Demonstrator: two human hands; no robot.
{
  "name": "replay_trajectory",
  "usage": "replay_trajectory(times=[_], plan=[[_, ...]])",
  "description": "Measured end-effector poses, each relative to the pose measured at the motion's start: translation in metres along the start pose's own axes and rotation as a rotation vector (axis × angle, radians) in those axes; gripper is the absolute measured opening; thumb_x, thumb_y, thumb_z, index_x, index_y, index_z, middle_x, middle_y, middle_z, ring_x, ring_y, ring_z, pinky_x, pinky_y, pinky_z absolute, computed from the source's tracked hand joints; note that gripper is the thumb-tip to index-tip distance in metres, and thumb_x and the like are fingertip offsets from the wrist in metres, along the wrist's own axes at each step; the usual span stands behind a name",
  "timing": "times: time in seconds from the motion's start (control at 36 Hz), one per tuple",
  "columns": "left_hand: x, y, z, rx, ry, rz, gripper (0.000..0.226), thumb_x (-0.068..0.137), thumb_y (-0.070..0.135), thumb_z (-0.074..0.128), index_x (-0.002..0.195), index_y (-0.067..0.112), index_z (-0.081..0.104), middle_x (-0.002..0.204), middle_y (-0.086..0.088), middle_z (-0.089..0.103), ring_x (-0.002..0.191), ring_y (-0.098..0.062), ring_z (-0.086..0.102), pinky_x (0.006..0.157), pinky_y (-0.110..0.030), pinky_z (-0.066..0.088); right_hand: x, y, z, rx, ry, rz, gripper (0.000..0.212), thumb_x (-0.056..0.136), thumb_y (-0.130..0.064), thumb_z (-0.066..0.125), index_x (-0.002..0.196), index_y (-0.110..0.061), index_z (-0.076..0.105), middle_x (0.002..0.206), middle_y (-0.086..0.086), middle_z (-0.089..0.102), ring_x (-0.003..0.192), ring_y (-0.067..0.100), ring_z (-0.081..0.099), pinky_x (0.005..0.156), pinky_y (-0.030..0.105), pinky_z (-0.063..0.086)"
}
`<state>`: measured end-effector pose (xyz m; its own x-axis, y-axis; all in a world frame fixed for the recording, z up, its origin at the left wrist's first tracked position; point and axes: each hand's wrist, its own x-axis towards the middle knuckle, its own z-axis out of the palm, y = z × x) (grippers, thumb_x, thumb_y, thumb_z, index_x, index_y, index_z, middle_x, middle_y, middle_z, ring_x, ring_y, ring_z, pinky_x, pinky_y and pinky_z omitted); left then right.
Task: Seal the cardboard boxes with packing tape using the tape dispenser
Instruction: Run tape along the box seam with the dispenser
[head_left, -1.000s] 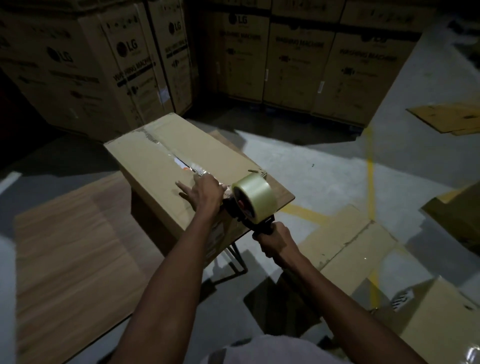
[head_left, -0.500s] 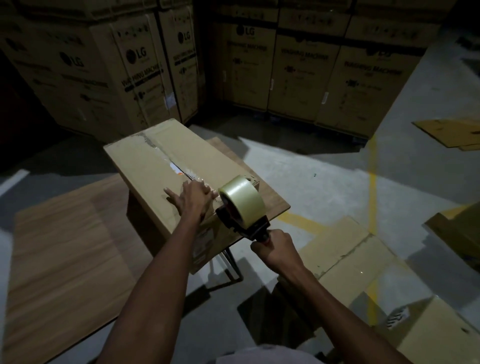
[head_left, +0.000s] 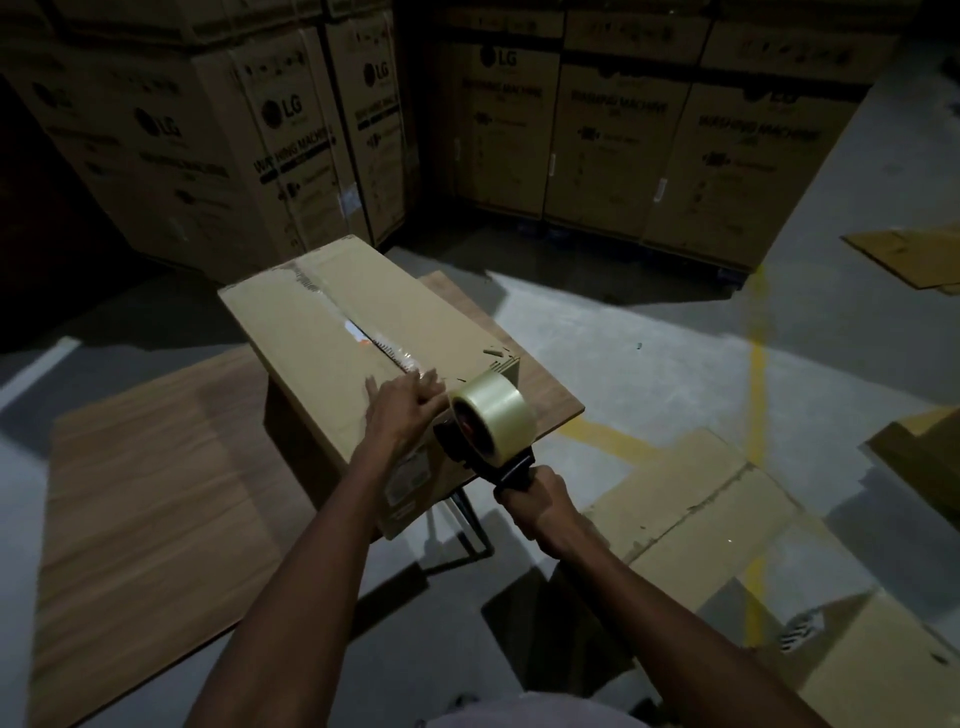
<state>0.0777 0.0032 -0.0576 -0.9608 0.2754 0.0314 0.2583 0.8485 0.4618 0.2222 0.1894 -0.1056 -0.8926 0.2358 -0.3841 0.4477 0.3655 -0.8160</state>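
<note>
I see the cardboard box (head_left: 332, 332) resting on a small wooden tabletop (head_left: 550, 400), flaps down; a gap along the centre seam shows something white and orange inside, contents not identifiable; glossy tape (head_left: 400, 358) covers the seam's near part. My left hand (head_left: 402, 415) lies flat at the box's near end, fingers (head_left: 426, 387) straight and together, pressing the tape; my right hand (head_left: 537, 501) has its fingers clamped around the handle of the tape dispenser (head_left: 491, 434), held at the box's near corner; large printed cartons (head_left: 597, 135) stand behind.
</note>
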Motion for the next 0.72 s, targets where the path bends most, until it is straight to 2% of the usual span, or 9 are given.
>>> replay_trajectory(times=[0.11,0.19,0.39,0.5,0.61,0.72], plan=[[0.001,-0.002,0.002,0.046,-0.008,-0.012,0.052,0.1,0.059,0.047,0.138,0.028,0.063,0.154,0.004,0.049,0.145,-0.018,0.041,0.12,-0.062,-0.004,0.002,0.002,0.002,0.0,0.015,-0.015,0.026,0.06,-0.04,0.058,0.048,-0.02,0.047,0.042,0.0,0.047,0.041,0.023,0.042,0.051,0.038,0.038],[0.001,-0.003,0.002,0.057,-0.016,-0.011,0.051,0.1,0.063,0.044,0.135,0.032,0.065,0.155,0.005,0.048,0.146,-0.016,0.04,0.118,-0.064,-0.011,0.0,0.003,-0.002,-0.008,0.013,-0.037,0.024,0.065,-0.033,0.059,0.051,-0.02,0.046,0.043,0.0,0.045,0.043,0.022,0.04,0.052,0.038,0.037],[-0.003,-0.003,0.004,0.052,0.023,0.006,0.047,0.099,0.062,0.045,0.126,0.034,0.071,0.151,0.009,0.051,0.144,-0.014,0.042,0.115,-0.07,-0.013,-0.019,-0.005,-0.017,0.049,-0.009,-0.018,0.02,0.071,-0.024,0.062,0.058,-0.017,0.049,0.045,0.001,0.042,0.039,0.02,0.037,0.046,0.033,0.035],[-0.004,-0.003,0.003,0.077,0.034,-0.007,0.047,0.098,0.064,0.045,0.123,0.035,0.073,0.15,0.008,0.053,0.14,-0.017,0.048,0.116,-0.069,-0.012,-0.032,-0.017,-0.028,0.054,-0.031,-0.038,0.021,0.07,-0.025,0.062,0.061,-0.018,0.045,0.048,-0.001,0.038,0.039,0.019,0.032,0.044,0.031,0.031],[-0.005,-0.002,0.003,0.084,0.025,-0.022,0.05,0.098,0.067,0.043,0.127,0.036,0.07,0.149,0.008,0.054,0.14,-0.017,0.047,0.115,-0.068,-0.013,-0.042,-0.016,-0.038,-0.027,-0.021,-0.037,0.016,0.068,-0.028,0.061,0.069,-0.012,0.059,0.045,-0.007,0.039,0.037,0.016,0.032,0.039,0.023,0.029],[-0.006,0.001,0.002,0.074,0.028,-0.024,0.053,0.098,0.067,0.042,0.13,0.034,0.069,0.151,0.008,0.053,0.142,-0.017,0.045,0.116,-0.069,-0.014,-0.049,-0.008,-0.042,-0.066,-0.018,-0.047,0.022,0.077,-0.021,0.066,0.064,-0.017,0.049,0.046,-0.008,0.04,0.036,0.012,0.033,0.038,0.02,0.029]])
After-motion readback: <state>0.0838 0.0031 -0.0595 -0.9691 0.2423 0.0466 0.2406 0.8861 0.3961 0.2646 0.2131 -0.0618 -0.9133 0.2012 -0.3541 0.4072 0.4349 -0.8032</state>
